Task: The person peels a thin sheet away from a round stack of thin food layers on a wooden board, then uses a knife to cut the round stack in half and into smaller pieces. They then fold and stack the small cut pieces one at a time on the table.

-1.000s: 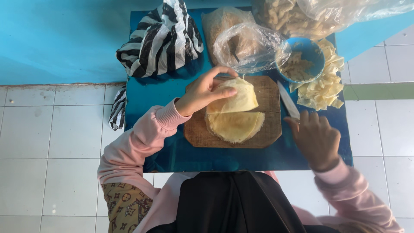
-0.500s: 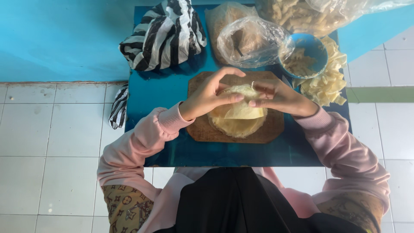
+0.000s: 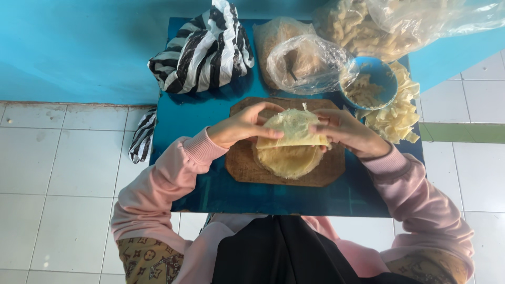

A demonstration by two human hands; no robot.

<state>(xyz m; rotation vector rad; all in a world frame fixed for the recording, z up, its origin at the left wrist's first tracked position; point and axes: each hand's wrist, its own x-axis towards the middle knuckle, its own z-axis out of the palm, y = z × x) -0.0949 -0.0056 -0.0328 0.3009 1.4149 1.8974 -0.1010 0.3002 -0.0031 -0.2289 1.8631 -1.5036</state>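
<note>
— What's in your grip?

— Both hands on 1 thin yellow wrapper sheet (image 3: 292, 129). My left hand (image 3: 243, 126) pinches its near-left edge, my right hand (image 3: 344, 131) clasps the other side — half a second ago they had just met over it, and a second ago the right lay flat on the tabletop (image 3: 205, 184).

— Where is the sheet now?

— Lifted and bent between my grips, just above the stack of wrappers (image 3: 289, 160) on the wooden board (image 3: 242, 168). So 1 sheet is parting from the pile.

— Around it?

— Beyond my right grip, a blue bowl (image 3: 386, 79) and cut strips (image 3: 397, 115); beyond my left, a striped bag (image 3: 202, 50).
</note>
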